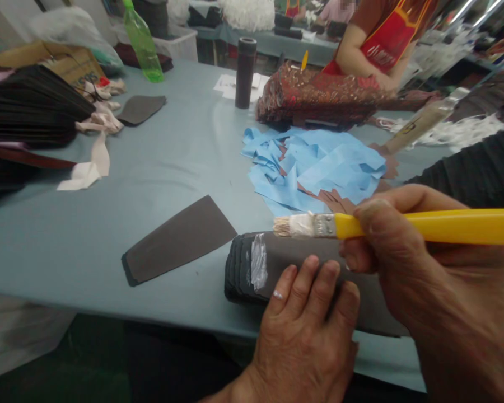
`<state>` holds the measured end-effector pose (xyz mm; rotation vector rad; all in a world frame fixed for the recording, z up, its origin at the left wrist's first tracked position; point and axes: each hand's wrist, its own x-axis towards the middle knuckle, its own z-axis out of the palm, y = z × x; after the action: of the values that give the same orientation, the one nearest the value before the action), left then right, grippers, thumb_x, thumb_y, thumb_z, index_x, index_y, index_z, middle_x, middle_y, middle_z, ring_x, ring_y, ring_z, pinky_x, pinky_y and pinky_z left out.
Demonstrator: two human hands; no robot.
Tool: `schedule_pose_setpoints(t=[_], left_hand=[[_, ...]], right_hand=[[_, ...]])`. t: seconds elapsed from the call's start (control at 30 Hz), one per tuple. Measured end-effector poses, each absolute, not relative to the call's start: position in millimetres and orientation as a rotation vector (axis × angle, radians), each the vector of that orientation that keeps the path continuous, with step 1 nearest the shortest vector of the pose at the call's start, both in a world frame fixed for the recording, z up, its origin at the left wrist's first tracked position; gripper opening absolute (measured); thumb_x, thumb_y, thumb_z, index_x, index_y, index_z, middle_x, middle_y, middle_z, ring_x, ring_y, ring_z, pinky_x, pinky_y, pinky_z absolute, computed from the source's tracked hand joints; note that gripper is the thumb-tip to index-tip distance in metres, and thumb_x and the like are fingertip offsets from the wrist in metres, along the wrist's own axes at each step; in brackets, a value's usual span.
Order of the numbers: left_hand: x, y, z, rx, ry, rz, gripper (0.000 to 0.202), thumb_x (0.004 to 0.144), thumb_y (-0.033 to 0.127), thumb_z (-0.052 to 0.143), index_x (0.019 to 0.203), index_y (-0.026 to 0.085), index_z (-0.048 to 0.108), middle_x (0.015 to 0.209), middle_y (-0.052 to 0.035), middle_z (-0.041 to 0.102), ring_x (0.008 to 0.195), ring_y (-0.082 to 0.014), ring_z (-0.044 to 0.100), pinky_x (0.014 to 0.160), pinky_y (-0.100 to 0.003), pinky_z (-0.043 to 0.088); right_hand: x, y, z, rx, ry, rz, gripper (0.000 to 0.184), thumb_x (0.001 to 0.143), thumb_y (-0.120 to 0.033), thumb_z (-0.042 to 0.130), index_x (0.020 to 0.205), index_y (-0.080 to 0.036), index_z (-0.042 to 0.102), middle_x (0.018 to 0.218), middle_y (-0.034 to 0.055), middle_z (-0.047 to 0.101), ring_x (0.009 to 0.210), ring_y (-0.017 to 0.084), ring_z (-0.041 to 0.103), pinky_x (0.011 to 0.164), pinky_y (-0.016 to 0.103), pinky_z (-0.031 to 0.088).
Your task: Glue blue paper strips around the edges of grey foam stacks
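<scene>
My right hand (424, 280) is closed round a yellow-handled brush (403, 225) whose pale bristles hover just above the left end of a fanned stack of dark grey pieces (247, 263). A streak of white glue (259, 262) shows on the top piece. My left hand (311, 330) lies on that stack with its fingers flat and stretched out, pressing it onto the blue-grey table (168, 168). One single dark grey piece (178, 239) lies flat to the left of the stack.
Blue paper scraps (315, 165) are heaped behind the stack. Farther back stand a dark cylinder (245, 73), a green bottle (143, 42) and a red patterned bundle (315, 95). A black stack (29, 106) and white strips (88, 168) lie at left. A person in a red apron (382, 39) works opposite.
</scene>
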<state>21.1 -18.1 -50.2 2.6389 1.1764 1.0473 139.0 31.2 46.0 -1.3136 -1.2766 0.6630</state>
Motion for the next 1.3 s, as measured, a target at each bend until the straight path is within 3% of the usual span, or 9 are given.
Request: schedule_pose_setpoints(t=[0.1, 0.27, 0.53, 0.7, 1.0, 1.13, 1.3], left_hand=[[21, -17, -51, 2.634, 1.147, 1.088, 0.043, 0.101, 0.042, 0.061, 0.136, 0.019, 0.069, 0.151, -0.0066, 0.068, 0.147, -0.027, 0.052, 0.127, -0.039, 0.028], [23, -17, -52, 2.555, 1.157, 1.055, 0.041, 0.106, 0.039, 0.059, 0.14, 0.021, 0.068, 0.155, -0.0069, 0.065, 0.149, -0.0253, 0.053, 0.132, -0.036, 0.019], [19, -12, -55, 2.667, 1.129, 1.045, 0.042, 0.107, 0.041, 0.057, 0.141, 0.019, 0.067, 0.152, -0.0108, 0.067, 0.147, -0.0273, 0.053, 0.134, -0.037, 0.02], [16, -7, -55, 2.84, 1.066, 1.01, 0.044, 0.103, 0.036, 0.063, 0.141, 0.014, 0.065, 0.149, -0.0158, 0.066, 0.144, -0.0296, 0.052, 0.135, -0.038, 0.018], [11, -6, -56, 2.876, 1.073, 0.924, 0.051, 0.101, 0.037, 0.065, 0.148, 0.017, 0.06, 0.155, -0.0138, 0.06, 0.151, -0.0281, 0.045, 0.136, -0.039, 0.016], [12, -6, -53, 2.888, 1.073, 0.921, 0.047, 0.102, 0.036, 0.064, 0.144, 0.015, 0.062, 0.152, -0.015, 0.062, 0.149, -0.0278, 0.047, 0.136, -0.038, 0.016], [13, -6, -51, 2.881, 1.061, 0.923, 0.047, 0.102, 0.036, 0.065, 0.143, 0.014, 0.063, 0.152, -0.0157, 0.064, 0.148, -0.0294, 0.049, 0.135, -0.038, 0.018]], right_hand=[[159, 21, 45, -1.363, -1.209, 0.553, 0.028, 0.098, -0.032, 0.077, 0.073, -0.022, 0.067, 0.054, -0.0046, 0.063, 0.047, 0.008, 0.059, 0.05, 0.017, 0.049], [209, 4, 32, -1.307, -1.012, 0.431, 0.034, 0.093, -0.049, 0.082, 0.078, -0.021, 0.069, 0.051, -0.0068, 0.058, 0.042, 0.009, 0.053, 0.045, 0.022, 0.044], [267, -18, 6, -1.327, -0.782, 0.414, 0.044, 0.086, -0.061, 0.084, 0.079, -0.021, 0.069, 0.043, -0.0101, 0.047, 0.039, 0.008, 0.045, 0.044, 0.021, 0.041], [277, -14, -11, -1.311, -0.723, 0.418, 0.046, 0.089, -0.063, 0.08, 0.077, -0.02, 0.068, 0.044, -0.0103, 0.046, 0.038, 0.007, 0.042, 0.043, 0.021, 0.039], [260, -4, -17, -1.225, -0.838, 0.568, 0.049, 0.094, -0.064, 0.075, 0.075, -0.02, 0.067, 0.048, -0.0087, 0.048, 0.039, 0.005, 0.042, 0.04, 0.019, 0.035], [260, -3, -22, -1.286, -0.86, 0.583, 0.052, 0.089, -0.066, 0.079, 0.071, -0.019, 0.065, 0.045, -0.0095, 0.043, 0.036, 0.005, 0.039, 0.034, 0.019, 0.03], [281, -14, -24, -1.373, -0.832, 0.438, 0.052, 0.087, -0.067, 0.08, 0.072, -0.02, 0.065, 0.045, -0.0088, 0.046, 0.038, 0.007, 0.044, 0.038, 0.02, 0.037]])
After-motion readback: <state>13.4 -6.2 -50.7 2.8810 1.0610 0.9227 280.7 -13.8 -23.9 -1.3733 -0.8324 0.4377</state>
